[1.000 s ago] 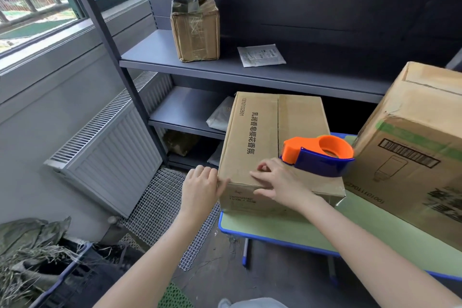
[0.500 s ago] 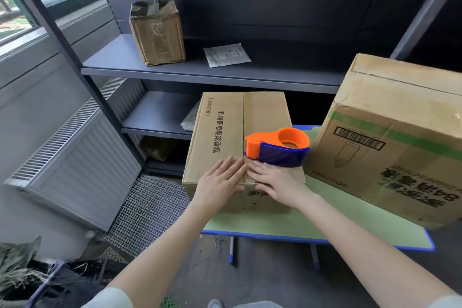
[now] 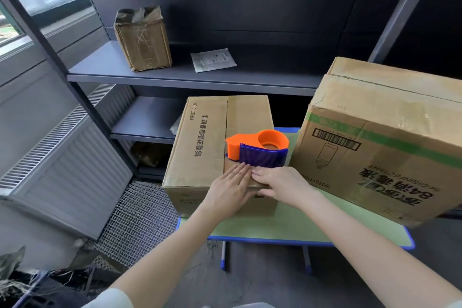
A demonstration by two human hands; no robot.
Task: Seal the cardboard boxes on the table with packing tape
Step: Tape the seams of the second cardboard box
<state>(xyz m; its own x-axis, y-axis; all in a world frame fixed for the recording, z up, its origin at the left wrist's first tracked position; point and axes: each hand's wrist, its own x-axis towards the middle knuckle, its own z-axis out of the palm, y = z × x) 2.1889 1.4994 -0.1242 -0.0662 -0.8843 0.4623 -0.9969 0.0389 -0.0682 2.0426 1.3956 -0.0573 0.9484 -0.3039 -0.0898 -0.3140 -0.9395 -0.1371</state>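
A small cardboard box point(image 3: 200, 147) with black print stands on the left end of the green table point(image 3: 295, 227). An orange and blue tape dispenser point(image 3: 257, 150) rests on the box's top, right of the centre seam. My left hand point(image 3: 228, 191) lies flat with straight fingers on the box's near top edge at the seam. My right hand point(image 3: 280, 184) presses flat beside it, fingertips touching the left hand, just in front of the dispenser. A larger cardboard box point(image 3: 382, 147) with a green stripe and barcode stands to the right on the table.
A dark metal shelf unit point(image 3: 190, 77) stands behind the table, holding a taped brown box point(image 3: 143, 40) and a white packet point(image 3: 213, 60). A radiator point(image 3: 72, 165) and wire mesh point(image 3: 135, 220) lie at the left, by the floor.
My left hand has moved from the box's left corner onto its top at the seam, and both hands now lie flat side by side. The camera view has shifted right.
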